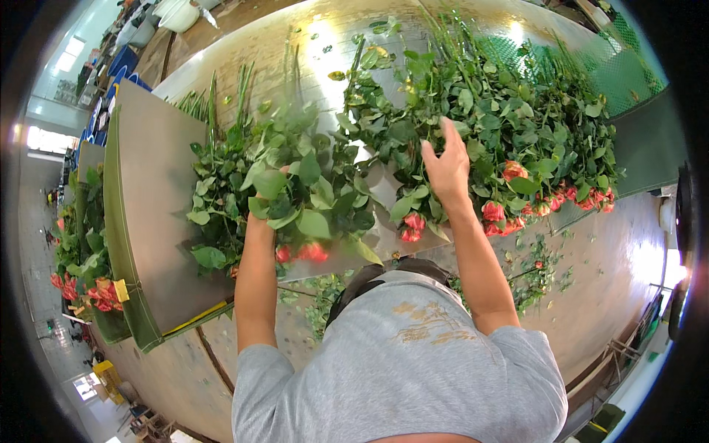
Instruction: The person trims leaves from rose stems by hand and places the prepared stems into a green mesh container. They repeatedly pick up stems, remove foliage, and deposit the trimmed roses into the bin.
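Before me, cut roses with long leafy stems lie on a shiny worktable (332, 91), their red-orange blooms towards my body. My left hand (265, 202) is among the leaves of a few roses (310, 252) at the left centre and appears to grip them; leaves hide most of its fingers, and these roses are blurred. My right hand (450, 166) is over the middle of the table, thumb and fingers apart, with nothing held. Just below it sits a small pair of blooms (412, 227). To its right spreads a thick pile of roses (515, 133).
An upright panel (160, 183) with green fabric edging bounds the table's left side; more roses (102, 293) are beyond it. Green netting (628, 66) and a dark green side panel (645, 141) border the right. Fallen leaves and stems (537, 266) litter the floor. A white tub (177, 15) stands far left.
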`<state>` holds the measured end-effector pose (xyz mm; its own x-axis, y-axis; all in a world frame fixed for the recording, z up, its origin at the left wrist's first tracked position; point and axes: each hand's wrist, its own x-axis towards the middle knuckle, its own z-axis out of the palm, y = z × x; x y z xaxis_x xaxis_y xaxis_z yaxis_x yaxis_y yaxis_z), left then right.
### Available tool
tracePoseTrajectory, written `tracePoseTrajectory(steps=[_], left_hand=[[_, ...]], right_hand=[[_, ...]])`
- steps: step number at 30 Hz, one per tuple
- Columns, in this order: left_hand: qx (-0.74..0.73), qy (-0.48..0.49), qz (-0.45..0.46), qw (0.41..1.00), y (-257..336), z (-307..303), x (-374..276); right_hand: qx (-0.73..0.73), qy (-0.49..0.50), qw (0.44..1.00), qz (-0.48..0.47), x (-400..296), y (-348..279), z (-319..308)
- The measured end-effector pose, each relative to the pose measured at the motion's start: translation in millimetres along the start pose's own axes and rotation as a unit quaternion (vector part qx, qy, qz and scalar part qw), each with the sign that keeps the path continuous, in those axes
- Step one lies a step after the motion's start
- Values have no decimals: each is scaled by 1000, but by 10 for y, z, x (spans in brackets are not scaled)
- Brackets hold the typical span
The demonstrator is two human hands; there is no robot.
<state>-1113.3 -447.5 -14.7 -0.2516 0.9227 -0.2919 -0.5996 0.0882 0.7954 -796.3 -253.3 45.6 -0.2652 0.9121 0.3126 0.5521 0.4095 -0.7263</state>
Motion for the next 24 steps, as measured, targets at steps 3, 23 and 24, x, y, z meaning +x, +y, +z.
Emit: tracePoseTrajectory(steps=[3, 23, 24], left_hand=[[26, 23, 16, 999, -20, -175, 8], [-68, 122, -43, 989, 7, 168, -199], [-19, 102, -19, 994, 9, 142, -188]], right_hand=[[146, -213, 962, 89, -111, -550, 241], [-130, -324, 937, 22, -617, -665, 1587], [-128, -315, 940, 8, -648, -655, 1660]])
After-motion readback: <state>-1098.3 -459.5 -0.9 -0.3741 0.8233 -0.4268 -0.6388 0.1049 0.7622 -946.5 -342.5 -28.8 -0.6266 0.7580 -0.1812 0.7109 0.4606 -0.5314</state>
